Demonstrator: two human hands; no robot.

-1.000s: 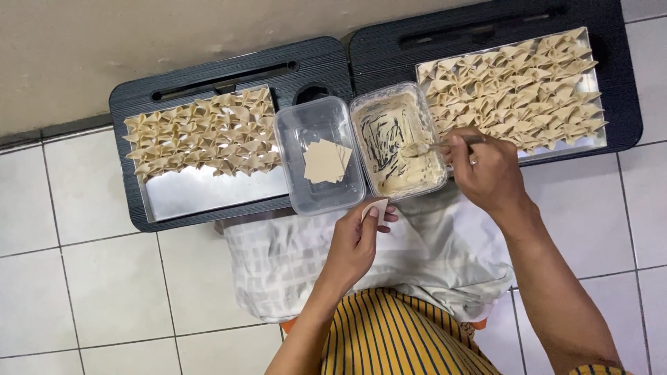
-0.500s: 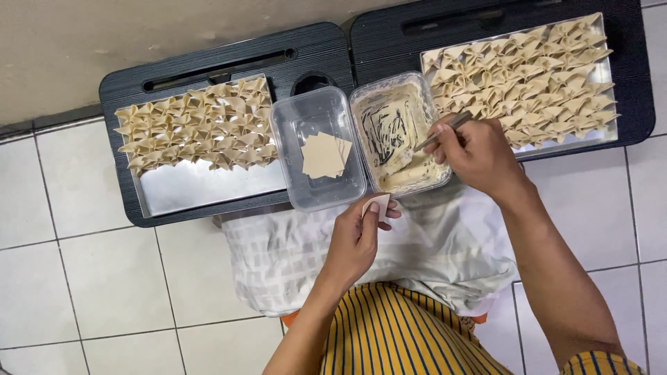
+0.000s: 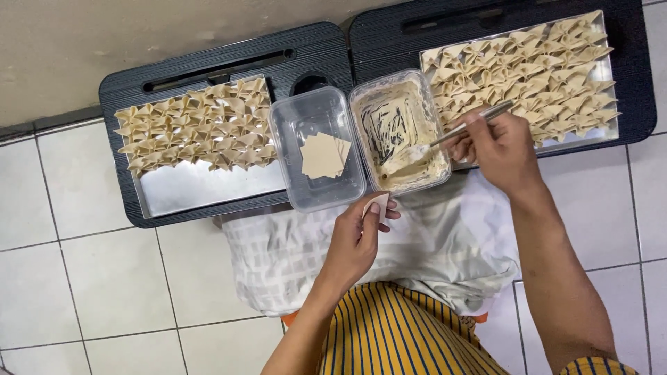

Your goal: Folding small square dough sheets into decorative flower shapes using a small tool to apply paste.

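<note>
From the head view, the right hand [image 3: 501, 147] is gripping a metal spoon [image 3: 458, 129], fingers closed round its handle, and is dipping the bowl end into the pale filling in the clear filling tub [image 3: 399, 132]. The left hand [image 3: 359, 239] is cupping a single wrapper square [image 3: 376, 205] on its fingers, just near of the tubs and over the light checked cloth [image 3: 292, 257]. To the left of the filling tub, touching it, a second clear tub [image 3: 316, 149] is holding a small stack of wrappers. Folded dumplings are filling the left tray [image 3: 201, 184] partly and the right tray [image 3: 514, 59] almost fully. An overloaded spoon could be dripping filling onto the cloth while crossing the tub's near rim, and too much filling might split the thin wrapper.
</note>
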